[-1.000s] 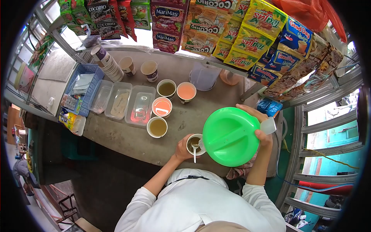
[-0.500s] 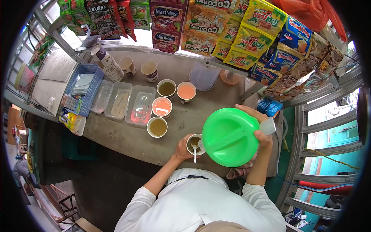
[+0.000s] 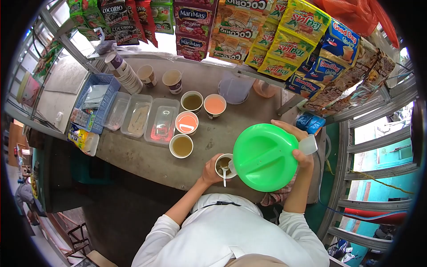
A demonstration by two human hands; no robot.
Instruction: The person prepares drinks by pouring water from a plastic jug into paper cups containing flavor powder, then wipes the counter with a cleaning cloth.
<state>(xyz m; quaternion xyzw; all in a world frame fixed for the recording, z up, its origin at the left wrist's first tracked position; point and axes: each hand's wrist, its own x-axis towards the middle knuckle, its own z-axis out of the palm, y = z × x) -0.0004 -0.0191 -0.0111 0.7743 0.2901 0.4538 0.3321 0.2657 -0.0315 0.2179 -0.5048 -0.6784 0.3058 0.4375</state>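
Note:
My left hand point(image 3: 211, 171) is wrapped round a paper cup point(image 3: 218, 165) near the counter's front edge. A white plastic spoon point(image 3: 225, 173) leans in the cup, its handle over the near rim, above a brownish liquid. My right hand point(image 3: 300, 153) grips a pitcher with a round green lid point(image 3: 265, 156) by its clear handle point(image 3: 308, 145). The pitcher's spout lies right at the cup's rim, and the lid hides most of its body. Beyond the left hand stand cups of brownish drink point(image 3: 181, 146) and pink-orange drink point(image 3: 215, 105), several in all.
Clear plastic boxes point(image 3: 162, 122) stand left of the filled cups, beside a blue basket point(image 3: 92, 100). Stacked paper cups point(image 3: 126, 75) lean at the back. Drink sachets point(image 3: 284, 50) hang overhead along the far side. A cloth point(image 3: 278, 196) lies under the right forearm.
Almost nothing differs. Both hands keep their grip, and the pitcher stays at the cup's rim; the spoon and cup have shifted very slightly.

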